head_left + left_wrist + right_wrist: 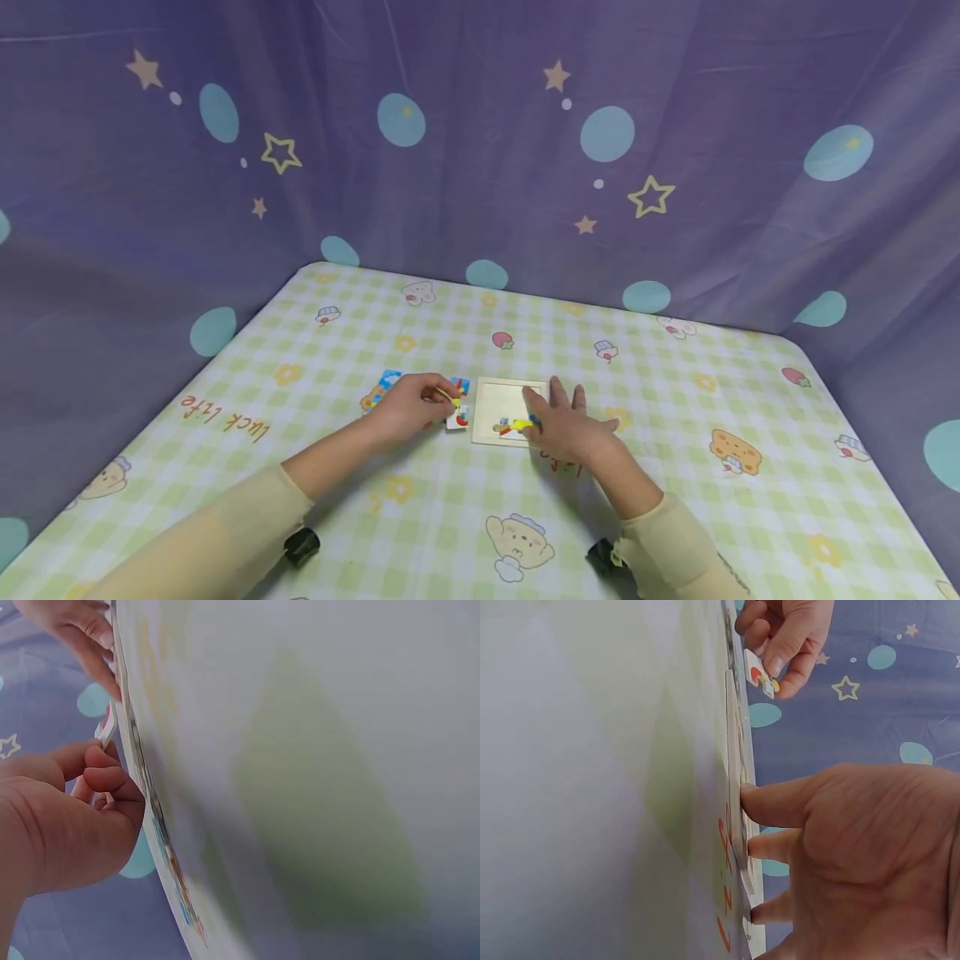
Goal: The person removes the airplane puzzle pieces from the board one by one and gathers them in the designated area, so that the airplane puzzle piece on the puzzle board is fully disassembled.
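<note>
My left hand (408, 407) pinches a small puzzle piece (754, 669), white-edged with a red patch, between thumb and index finger. It holds the piece up on edge just left of a square wooden puzzle tray (476, 417). Spread over the tray's right side is my right hand (572, 427), its fingers straight. In the right wrist view its thumb and a fingertip rest at the tray. A colourful yellow and red puzzle piece (517, 426) lies along the tray's near inside edge, partly under the right thumb.
More blue and orange puzzle pieces (388, 381) lie on the table beyond the left hand, partly hidden by it. A green checked cloth (442, 517) with cartoon prints covers the table. A purple curtain (480, 192) hangs behind.
</note>
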Tool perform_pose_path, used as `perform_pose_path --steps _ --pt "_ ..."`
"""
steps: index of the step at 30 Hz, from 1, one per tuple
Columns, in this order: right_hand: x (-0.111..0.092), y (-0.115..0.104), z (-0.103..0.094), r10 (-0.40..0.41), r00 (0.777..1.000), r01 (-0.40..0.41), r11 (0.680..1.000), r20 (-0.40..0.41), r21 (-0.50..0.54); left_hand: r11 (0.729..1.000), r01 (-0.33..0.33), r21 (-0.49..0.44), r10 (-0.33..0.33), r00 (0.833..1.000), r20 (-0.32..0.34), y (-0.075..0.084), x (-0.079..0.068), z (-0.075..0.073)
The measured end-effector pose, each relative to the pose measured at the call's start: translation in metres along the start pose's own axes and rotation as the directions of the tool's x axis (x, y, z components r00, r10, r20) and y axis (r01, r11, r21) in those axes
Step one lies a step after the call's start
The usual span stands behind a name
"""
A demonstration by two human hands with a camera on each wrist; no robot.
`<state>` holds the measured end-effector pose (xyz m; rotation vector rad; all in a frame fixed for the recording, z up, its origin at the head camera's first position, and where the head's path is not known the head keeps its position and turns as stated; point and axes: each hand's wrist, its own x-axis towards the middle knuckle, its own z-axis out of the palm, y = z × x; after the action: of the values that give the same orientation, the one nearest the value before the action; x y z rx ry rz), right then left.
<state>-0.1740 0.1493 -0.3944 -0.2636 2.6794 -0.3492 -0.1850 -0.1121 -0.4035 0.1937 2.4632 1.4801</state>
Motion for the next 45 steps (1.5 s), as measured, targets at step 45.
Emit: perform_pose_path --steps 45 --pt "0.002 -0.003 0.001 0.07 0.997 -0.071 0.997 0.025 0.032 1.0 0.02 -0.005 -0.019 0.999 0.03 -0.042 -0.04 -0.069"
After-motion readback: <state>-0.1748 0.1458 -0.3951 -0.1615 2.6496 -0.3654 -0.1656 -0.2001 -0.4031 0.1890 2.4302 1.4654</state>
